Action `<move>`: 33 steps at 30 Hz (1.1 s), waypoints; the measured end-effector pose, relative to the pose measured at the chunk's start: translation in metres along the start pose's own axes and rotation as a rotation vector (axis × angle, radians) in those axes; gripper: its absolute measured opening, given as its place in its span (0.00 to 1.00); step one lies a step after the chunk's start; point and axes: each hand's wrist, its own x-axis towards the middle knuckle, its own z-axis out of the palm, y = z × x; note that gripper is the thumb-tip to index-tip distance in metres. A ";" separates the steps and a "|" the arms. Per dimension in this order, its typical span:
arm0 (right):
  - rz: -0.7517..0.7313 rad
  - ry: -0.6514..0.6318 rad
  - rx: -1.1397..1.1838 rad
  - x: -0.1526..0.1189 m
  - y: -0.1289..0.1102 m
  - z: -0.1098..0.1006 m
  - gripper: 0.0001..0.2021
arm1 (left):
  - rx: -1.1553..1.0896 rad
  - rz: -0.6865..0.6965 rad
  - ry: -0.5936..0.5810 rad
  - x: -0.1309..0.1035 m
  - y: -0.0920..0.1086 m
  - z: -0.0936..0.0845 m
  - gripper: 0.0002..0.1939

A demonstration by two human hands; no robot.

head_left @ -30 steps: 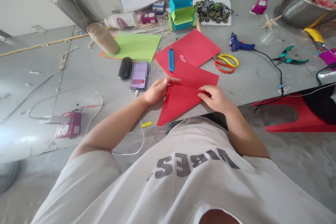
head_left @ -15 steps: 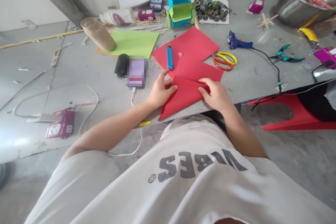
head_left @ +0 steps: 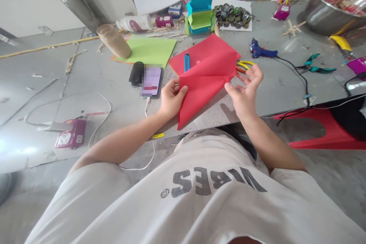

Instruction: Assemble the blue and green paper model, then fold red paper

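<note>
A folded sheet of red paper [head_left: 200,93] stands partly raised at the table's front edge. My left hand [head_left: 173,99] pinches its left side between thumb and fingers. At the sheet's right edge is my right hand [head_left: 246,91], fingers spread; the thumb is close to the paper, and I cannot tell whether it touches. Behind lies another red sheet [head_left: 211,47], with a blue utility knife [head_left: 187,62] on it, its lower end covered by the raised paper. Scissors [head_left: 244,64] with yellow and orange handles show only in part behind the paper and my right fingers.
A phone [head_left: 153,81] on a white cable and a black rounded object [head_left: 136,73] lie left. Green paper [head_left: 151,49] carries a brown cylinder [head_left: 114,40]. Right are a blue glue gun [head_left: 263,49], pliers [head_left: 314,65] and a steel pot [head_left: 317,15]. Bottle caps [head_left: 233,16] sit behind.
The folded red sheet has opened and lifted, now covering part of the knife and scissors. My right hand has let go and moved right, fingers spreading. My left hand still grips the sheet.
</note>
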 end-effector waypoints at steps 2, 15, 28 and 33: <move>0.193 -0.119 0.283 0.015 -0.014 0.018 0.45 | -0.029 0.090 0.056 0.002 -0.004 -0.001 0.31; 0.231 -0.373 0.480 0.069 -0.012 0.102 0.33 | 0.123 0.047 0.206 0.019 -0.019 -0.021 0.36; 0.228 -0.468 0.518 0.067 -0.006 0.093 0.33 | 0.075 0.110 0.276 0.014 -0.008 -0.016 0.42; 0.232 -0.468 0.455 0.066 -0.017 0.087 0.28 | 0.057 0.112 0.268 0.007 -0.003 -0.012 0.41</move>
